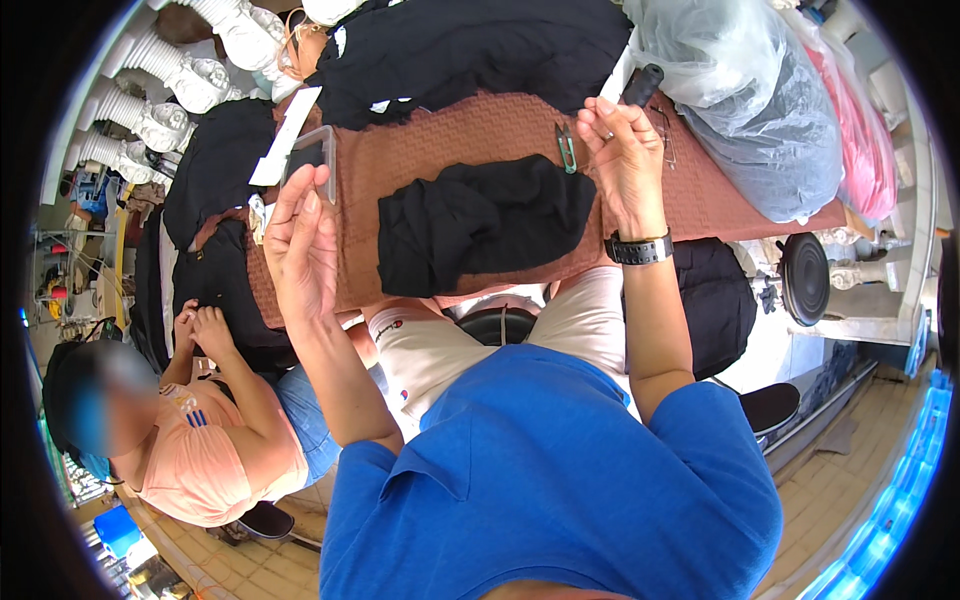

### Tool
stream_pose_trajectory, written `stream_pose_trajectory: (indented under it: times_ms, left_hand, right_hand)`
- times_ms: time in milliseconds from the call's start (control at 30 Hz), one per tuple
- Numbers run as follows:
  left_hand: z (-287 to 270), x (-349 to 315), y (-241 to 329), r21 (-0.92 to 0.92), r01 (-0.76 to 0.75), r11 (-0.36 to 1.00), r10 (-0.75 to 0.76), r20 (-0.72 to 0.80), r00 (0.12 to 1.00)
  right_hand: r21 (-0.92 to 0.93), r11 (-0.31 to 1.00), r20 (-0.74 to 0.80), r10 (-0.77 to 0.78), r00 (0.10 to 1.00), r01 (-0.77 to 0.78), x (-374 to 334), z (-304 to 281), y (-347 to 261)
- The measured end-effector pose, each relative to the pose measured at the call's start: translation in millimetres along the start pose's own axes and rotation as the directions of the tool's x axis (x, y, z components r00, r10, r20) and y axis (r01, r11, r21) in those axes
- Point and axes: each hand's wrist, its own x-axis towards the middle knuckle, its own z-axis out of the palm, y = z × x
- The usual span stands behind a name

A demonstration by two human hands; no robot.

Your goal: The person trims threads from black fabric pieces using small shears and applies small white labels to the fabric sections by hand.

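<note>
My left hand is raised over the left part of the brown cloth-covered table, its thumb and fingertips pinched together. My right hand, with a watch on the wrist, is up at the right, its thumb and forefinger also pinched. Whatever either pinch holds is too fine to make out. Between the hands a bunched black garment lies on the cloth. Green-handled thread snips rest just left of my right hand. Behind its fingertips lies a black thread spool.
A clear plastic box and white card strips lie beyond my left hand. Black fabric is heaped along the far side. Stuffed plastic bags stand at the right. At left, a co-worker in a peach shirt sits close by.
</note>
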Motion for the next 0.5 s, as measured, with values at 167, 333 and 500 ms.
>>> stream_pose_trajectory:
  times_ms: [167, 333, 500]
  left_hand:
    - [-1, 1, -10, 0.213, 0.025, 0.977, -0.027, 0.006, 1.000]
    - [34, 1, -35, 0.387, 0.062, 0.920, -0.122, 0.134, 0.983]
    - [51, -5, -50, 0.396, 0.094, 0.913, -0.201, 0.240, 0.950]
  right_hand:
    - [-0.056, 0.998, -0.050, 0.013, 0.999, -0.016, -2, -14, 2]
    - [-0.470, 0.881, 0.242, 0.189, 0.952, -0.056, -32, 35, 24]
    - [-0.595, 0.789, 0.300, 0.395, 0.868, -0.153, -48, 67, 37]
